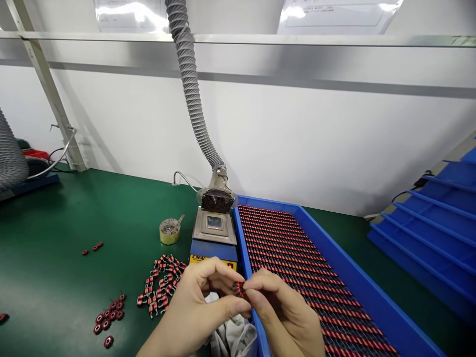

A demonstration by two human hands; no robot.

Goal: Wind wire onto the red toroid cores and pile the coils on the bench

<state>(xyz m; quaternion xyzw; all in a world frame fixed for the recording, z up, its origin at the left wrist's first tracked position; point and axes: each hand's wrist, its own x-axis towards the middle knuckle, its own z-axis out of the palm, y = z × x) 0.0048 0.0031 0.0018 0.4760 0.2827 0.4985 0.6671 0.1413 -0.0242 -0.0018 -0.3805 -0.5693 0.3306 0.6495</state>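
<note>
Both hands, left hand (197, 307) and right hand (286, 312), pinch a coil (239, 288) before the solder pot (214, 233), beside the blue tray (357, 277).

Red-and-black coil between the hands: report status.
Left hand and right hand both pinch small red-and-black wound coil. Held beside blue plastic tray rim. Nothing blocking.

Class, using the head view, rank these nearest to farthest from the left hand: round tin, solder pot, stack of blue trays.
1. Solder pot, just behind the left hand holding the coil.
2. Round tin, left of the pot.
3. Stack of blue trays, far right.
</note>
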